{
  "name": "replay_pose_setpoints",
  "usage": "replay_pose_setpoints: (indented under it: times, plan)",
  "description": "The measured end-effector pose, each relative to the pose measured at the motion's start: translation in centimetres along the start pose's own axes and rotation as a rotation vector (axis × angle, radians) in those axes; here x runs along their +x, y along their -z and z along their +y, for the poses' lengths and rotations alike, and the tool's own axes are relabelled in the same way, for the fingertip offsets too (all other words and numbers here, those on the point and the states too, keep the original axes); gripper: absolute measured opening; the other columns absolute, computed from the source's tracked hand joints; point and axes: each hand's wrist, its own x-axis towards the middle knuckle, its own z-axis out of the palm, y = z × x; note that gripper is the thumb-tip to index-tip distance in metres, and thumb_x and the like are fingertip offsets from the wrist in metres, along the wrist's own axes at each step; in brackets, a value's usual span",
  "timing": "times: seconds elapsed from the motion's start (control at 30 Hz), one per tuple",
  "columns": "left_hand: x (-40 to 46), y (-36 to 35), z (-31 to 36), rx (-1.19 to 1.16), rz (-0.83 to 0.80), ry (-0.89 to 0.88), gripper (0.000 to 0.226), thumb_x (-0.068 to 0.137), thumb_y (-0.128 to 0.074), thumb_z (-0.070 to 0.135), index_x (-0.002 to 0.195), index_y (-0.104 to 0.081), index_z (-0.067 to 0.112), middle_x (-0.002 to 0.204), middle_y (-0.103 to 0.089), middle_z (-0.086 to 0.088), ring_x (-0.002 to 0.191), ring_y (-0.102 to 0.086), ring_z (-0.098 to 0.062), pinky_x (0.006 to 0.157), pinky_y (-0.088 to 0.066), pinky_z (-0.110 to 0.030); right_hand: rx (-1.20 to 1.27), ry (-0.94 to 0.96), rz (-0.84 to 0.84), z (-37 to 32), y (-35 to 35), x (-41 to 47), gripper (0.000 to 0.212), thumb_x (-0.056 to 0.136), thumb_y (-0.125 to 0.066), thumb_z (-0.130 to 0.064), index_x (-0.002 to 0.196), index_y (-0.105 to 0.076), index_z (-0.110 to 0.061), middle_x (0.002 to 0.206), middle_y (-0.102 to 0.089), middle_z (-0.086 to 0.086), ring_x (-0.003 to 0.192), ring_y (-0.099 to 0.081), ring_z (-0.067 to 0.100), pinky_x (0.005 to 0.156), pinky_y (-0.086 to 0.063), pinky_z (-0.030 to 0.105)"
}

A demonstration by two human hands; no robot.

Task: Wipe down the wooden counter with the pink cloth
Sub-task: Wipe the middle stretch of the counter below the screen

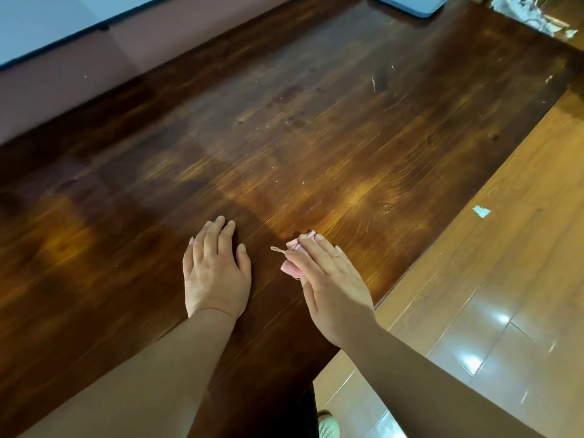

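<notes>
The dark wooden counter [284,137] fills most of the view, with pale specks and scuffs near its middle and far right. My right hand [328,279] presses flat with straight fingers on the folded pink cloth [292,267] near the counter's front right edge; only the cloth's left side and a loose thread loop show. Palm down on bare wood just left of the cloth lies my left hand [216,273], fingers straight.
A blue tray [410,4] stands at the counter's far end. Crumpled white scraps [534,17] lie at the far right corner. Glossy wooden floor [489,279] runs along the right, with a small white scrap [481,211] on it. A wall borders the left.
</notes>
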Motion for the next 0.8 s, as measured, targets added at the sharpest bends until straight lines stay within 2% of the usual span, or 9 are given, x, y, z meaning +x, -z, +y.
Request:
replay_pose_setpoints:
  times: [0.2, 0.27, 0.43, 0.53, 0.67, 0.8]
  plan:
    - [0.0, -0.2, -0.2, 0.003, 0.023, -0.018, 0.048, 0.100, -0.041, 0.034, 0.143, -0.047, 0.016, 0.153, -0.041, -0.003, 0.145, -0.031, -0.022, 0.120, -0.024, -0.046, -0.047, -0.099, -0.057, 0.1, 0.4, 6.8, 0.051, 0.105, -0.039, -0.018, 0.152, -0.031, -0.036, 0.163, -0.023, -0.009, 0.154, -0.009, 0.015, 0.126, -0.011, 0.038]
    - [0.0, -0.3, -0.3, 0.025, 0.020, -0.028, 0.048, 0.100, -0.040, 0.035, 0.144, -0.046, 0.016, 0.154, -0.039, -0.003, 0.146, -0.029, -0.022, 0.121, -0.021, -0.046, -0.050, -0.091, -0.041, -0.4, 0.2, 5.5, 0.050, 0.104, -0.042, -0.019, 0.151, -0.034, -0.035, 0.162, -0.025, -0.008, 0.153, -0.012, 0.015, 0.125, -0.016, 0.041]
    - [0.1, -0.5, -0.3, 0.052, 0.030, -0.019, 0.053, 0.100, -0.040, 0.037, 0.148, -0.041, 0.015, 0.157, -0.036, -0.003, 0.148, -0.026, -0.021, 0.123, -0.014, -0.048, -0.003, 0.075, -0.027, 0.1, 0.2, 2.8, 0.047, 0.101, -0.053, -0.016, 0.145, -0.048, -0.030, 0.157, -0.039, -0.005, 0.150, -0.025, 0.017, 0.122, -0.028, 0.043]
    - [0.2, -0.5, -0.4, 0.054, 0.015, -0.017, 0.052, 0.100, -0.039, 0.037, 0.147, -0.043, 0.016, 0.156, -0.037, -0.001, 0.148, -0.026, -0.020, 0.123, -0.015, -0.047, -0.037, 0.073, -0.091, 0.4, 0.5, 6.4, 0.045, 0.104, -0.043, -0.019, 0.149, -0.042, -0.029, 0.160, -0.033, -0.005, 0.152, -0.019, 0.016, 0.123, -0.022, 0.042]
    - [0.3, -0.6, -0.3, 0.042, 0.001, -0.005, 0.052, 0.099, -0.038, 0.037, 0.147, -0.043, 0.018, 0.156, -0.037, 0.000, 0.148, -0.026, -0.018, 0.122, -0.017, -0.045, -0.052, -0.071, -0.086, -1.1, -0.3, 9.6, 0.049, 0.105, -0.037, -0.023, 0.152, -0.030, -0.033, 0.163, -0.021, -0.009, 0.153, -0.010, 0.015, 0.124, -0.016, 0.041]
    - [0.1, -0.7, -0.5, 0.041, 0.019, -0.013, 0.051, 0.100, -0.037, 0.038, 0.146, -0.044, 0.017, 0.156, -0.038, -0.001, 0.148, -0.026, -0.018, 0.122, -0.018, -0.045, -0.042, 0.099, -0.067, -2.0, -1.2, 5.4, 0.045, 0.104, -0.040, -0.028, 0.149, -0.038, -0.030, 0.160, -0.030, -0.006, 0.152, -0.018, 0.018, 0.122, -0.026, 0.043]
